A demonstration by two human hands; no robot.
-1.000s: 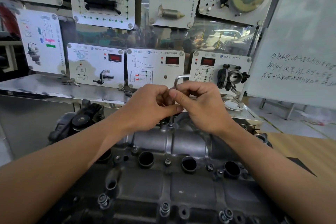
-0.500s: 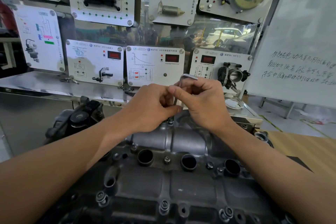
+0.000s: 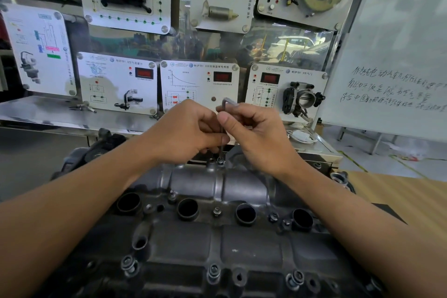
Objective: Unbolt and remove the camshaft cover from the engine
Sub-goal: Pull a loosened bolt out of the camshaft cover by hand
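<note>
behind hex key: panels, whiteboard rt

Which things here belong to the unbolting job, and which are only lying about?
Job: hex key, pinched by left hand and right hand; bolt under its tip; camshaft cover; front bolts.
Lying about: throttle body; whiteboard; white cable.
</note>
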